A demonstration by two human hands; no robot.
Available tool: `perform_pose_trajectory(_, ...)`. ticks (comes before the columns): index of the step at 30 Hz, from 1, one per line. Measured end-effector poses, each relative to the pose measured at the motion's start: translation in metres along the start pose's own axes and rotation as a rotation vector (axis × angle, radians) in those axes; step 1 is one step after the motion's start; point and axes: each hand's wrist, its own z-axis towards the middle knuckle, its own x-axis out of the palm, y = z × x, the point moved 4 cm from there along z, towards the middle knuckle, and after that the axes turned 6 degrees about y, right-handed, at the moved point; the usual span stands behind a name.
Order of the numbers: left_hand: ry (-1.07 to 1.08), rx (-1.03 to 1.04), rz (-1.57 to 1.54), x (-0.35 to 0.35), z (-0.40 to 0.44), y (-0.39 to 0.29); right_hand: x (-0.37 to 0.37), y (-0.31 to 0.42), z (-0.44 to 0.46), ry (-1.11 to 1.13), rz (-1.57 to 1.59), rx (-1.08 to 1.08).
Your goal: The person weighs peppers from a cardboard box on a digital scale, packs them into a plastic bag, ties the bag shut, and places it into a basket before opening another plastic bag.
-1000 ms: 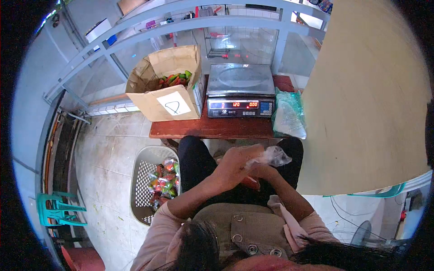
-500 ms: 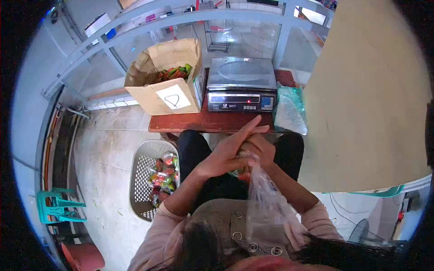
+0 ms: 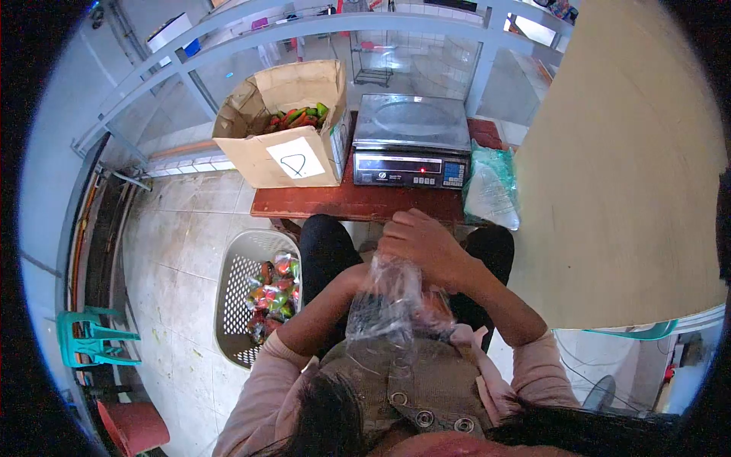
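Observation:
A clear plastic bag (image 3: 384, 305) hangs crumpled in front of my chest, its film catching the light. Something reddish, partly covered, shows at its right side. My right hand (image 3: 421, 245) is closed around the upper part of the bag, with its knuckles facing up. Lower and to the left, my left hand (image 3: 359, 280) is closed against the same bag; the film and my right hand hide most of its fingers. Both hands are close together above my lap, just short of the red wooden bench (image 3: 358, 200).
On the bench stand a cardboard box (image 3: 251, 164) of red and green peppers (image 3: 301, 118), a digital scale (image 3: 411, 145) and plastic packs (image 3: 491, 190). A basket (image 3: 228, 305) of bagged peppers (image 3: 274, 293) sits at left. A large tan board (image 3: 617, 190) bounds the right; a green stool (image 3: 95, 339) stands far left.
My left hand has dropped down and left from over my right hand. My right hand has risen to the top of the bag. The loose film has swung left.

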Motion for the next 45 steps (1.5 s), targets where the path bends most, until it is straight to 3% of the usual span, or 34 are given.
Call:
perform_pose_trajectory(1,-0.102,-0.066,-0.239,-0.004,0.0,-0.005,0.001,-0.001,0.004,0.014,0.029,-0.012)
perform_pose_trajectory(2,-0.092,-0.044,-0.106,-0.008,0.0,-0.014,0.002,-0.001,0.007,0.031,0.06,-0.022)
perform_pose_trajectory(3,-0.035,0.018,0.199,-0.001,0.0,-0.004,0.003,-0.001,0.008,0.05,0.093,-0.031)
perform_pose_trajectory(4,-0.008,0.129,0.776,0.011,-0.002,0.01,0.002,-0.005,0.007,0.024,0.154,0.014)
perform_pose_trajectory(5,-0.054,0.277,1.621,0.028,-0.007,0.034,0.002,-0.01,0.003,0.0,0.214,0.059)
perform_pose_trajectory(6,-0.065,0.357,1.958,0.039,-0.008,0.056,0.0,-0.015,-0.001,-0.023,0.275,0.104)
perform_pose_trajectory(8,-0.039,0.486,2.206,0.047,-0.008,0.077,-0.005,-0.024,-0.003,0.104,0.346,0.242)
perform_pose_trajectory(9,-0.031,0.509,2.242,0.044,-0.006,0.078,-0.006,-0.027,-0.006,0.163,0.38,0.313)
perform_pose_trajectory(11,-0.025,0.532,2.291,0.031,-0.003,0.063,0.03,-0.037,-0.026,-0.054,0.304,0.194)
perform_pose_trajectory(13,0.048,0.496,2.165,0.035,-0.002,0.075,0.016,-0.037,-0.011,-0.118,0.679,0.289)
perform_pose_trajectory(15,0.075,0.581,2.245,0.062,-0.003,0.109,-0.018,-0.03,0.003,-0.044,0.637,0.363)
perform_pose_trajectory(16,0.027,0.693,2.476,0.072,-0.002,0.12,-0.012,-0.035,-0.001,-0.144,0.565,0.348)
perform_pose_trajectory(18,-0.052,0.722,2.586,0.095,0.0,0.142,-0.001,-0.044,-0.011,-0.344,0.402,0.335)
perform_pose_trajectory(20,-0.102,0.549,2.339,0.113,0.006,0.154,-0.005,-0.058,-0.007,-0.238,0.506,0.592)
perform_pose_trajectory(21,-0.009,0.644,2.247,0.112,0.008,0.147,-0.002,-0.064,-0.01,-0.236,0.56,0.686)
perform_pose_trajectory(26,-0.229,0.864,2.343,0.108,-0.002,0.102,-0.027,-0.084,-0.022,-0.581,0.716,0.845)
perform_pose_trajectory(29,-0.355,0.966,2.356,0.106,-0.015,0.075,-0.065,-0.088,-0.037,-0.746,0.579,0.776)
perform_pose_trajectory(32,-0.807,1.278,2.751,0.107,-0.019,0.071,-0.103,-0.031,-0.012,-0.436,-0.389,0.533)
perform_pose_trajectory(35,-0.822,1.22,3.042,0.1,-0.009,0.057,-0.057,-0.007,0.012,-0.19,-0.485,0.221)
perform_pose_trajectory(37,-0.895,1.276,2.914,0.098,-0.008,0.072,-0.012,-0.014,0.005,0.025,-0.568,0.137)
perform_pose_trajectory(38,-0.935,1.313,2.844,0.098,-0.011,0.078,0.004,-0.026,-0.002,0.099,-0.445,0.167)
perform_pose_trajectory(41,-0.715,1.45,2.731,0.091,-0.02,0.067,0.035,-0.056,-0.028,0.255,-0.028,0.306)
perform_pose_trajectory(43,-0.537,1.083,2.433,0.1,-0.022,0.075,0.044,-0.064,-0.04,0.252,0.285,0.485)
perform_pose_trajectory(45,-0.453,0.869,2.262,0.106,-0.026,0.092,0.042,-0.06,-0.045,0.192,0.314,0.466)
